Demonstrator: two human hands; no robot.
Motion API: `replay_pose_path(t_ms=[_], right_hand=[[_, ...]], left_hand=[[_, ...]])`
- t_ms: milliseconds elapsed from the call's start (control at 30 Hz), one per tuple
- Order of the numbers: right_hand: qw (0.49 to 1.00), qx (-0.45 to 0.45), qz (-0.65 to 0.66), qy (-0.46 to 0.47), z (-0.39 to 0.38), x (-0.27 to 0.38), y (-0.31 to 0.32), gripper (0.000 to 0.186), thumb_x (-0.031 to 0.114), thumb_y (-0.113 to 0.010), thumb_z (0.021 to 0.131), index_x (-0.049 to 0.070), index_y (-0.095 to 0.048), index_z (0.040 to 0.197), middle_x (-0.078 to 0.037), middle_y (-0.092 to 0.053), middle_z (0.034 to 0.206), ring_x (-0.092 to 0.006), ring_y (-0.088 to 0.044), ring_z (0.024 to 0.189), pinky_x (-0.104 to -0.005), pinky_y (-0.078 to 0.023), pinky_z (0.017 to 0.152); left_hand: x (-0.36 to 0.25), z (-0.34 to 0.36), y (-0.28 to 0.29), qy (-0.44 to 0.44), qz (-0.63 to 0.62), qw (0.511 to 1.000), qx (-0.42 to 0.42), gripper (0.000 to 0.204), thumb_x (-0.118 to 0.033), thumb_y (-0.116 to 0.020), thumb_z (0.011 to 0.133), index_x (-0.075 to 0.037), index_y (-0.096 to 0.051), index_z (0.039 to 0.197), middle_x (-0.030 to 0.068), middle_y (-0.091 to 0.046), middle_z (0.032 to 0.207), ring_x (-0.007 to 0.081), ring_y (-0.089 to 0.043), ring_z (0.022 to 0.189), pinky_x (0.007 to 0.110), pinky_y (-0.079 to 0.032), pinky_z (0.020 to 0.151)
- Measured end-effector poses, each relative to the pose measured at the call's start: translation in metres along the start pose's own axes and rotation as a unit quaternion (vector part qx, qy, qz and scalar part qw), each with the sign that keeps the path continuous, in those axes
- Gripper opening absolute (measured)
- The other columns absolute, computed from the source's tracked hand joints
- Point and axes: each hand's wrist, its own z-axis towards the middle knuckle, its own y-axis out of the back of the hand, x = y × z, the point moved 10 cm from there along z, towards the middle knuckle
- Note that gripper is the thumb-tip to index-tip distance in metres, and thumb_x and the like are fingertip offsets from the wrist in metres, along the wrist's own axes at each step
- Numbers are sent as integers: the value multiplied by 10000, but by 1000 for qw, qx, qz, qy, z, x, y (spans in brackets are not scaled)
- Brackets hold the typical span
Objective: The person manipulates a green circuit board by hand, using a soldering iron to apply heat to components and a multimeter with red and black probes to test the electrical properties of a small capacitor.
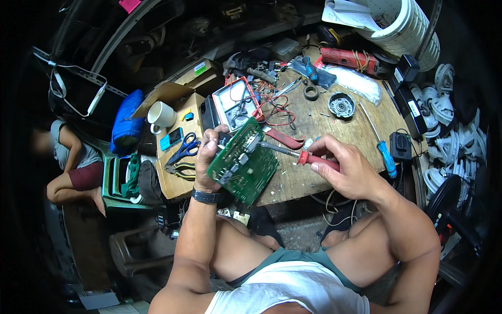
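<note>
Gripping a green circuit board tilted over the desk's near edge, left hand steadies it | right hand clenches red-handled soldering iron, tip on board | multimeter behind.

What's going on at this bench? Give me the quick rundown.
A person sits at a cluttered wooden workbench. The left hand holds a green circuit board tilted up off the bench, while the right hand holds a red-handled tool with its metal tip against the board. A multimeter with red leads lies just behind, scissors and pliers sit to the left, and a blue-handled screwdriver lies to the right. Another person sits on the floor at the far left.
</note>
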Motion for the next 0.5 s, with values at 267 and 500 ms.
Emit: replay_pose_path(t_ms=[267, 500], right_hand=[[1000, 15, -22, 17, -10, 33, -12, 247, 72, -671, 890, 22, -573, 1111, -167, -664, 984, -348, -682, 888, -405, -523, 769], [996, 9, -68, 60, -16, 50, -9, 265, 59, -695, 859, -8, -602, 1099, -150, -682, 921, -272, -701, 830, -361, -533, 738]], left_hand=[[6, -11, -7, 35, 28, 999, -24, 558, -229, -664, 918, -25, -421, 1376, 159, -576, 1289, 267, -625, 1158, 401, -546, 981], [16, -31, -19, 24, 78, 992, -101, 605, -326, -581, 982, 5, -387, 1450, 152, -598, 1261, 247, -636, 1130, 383, -535, 988]])
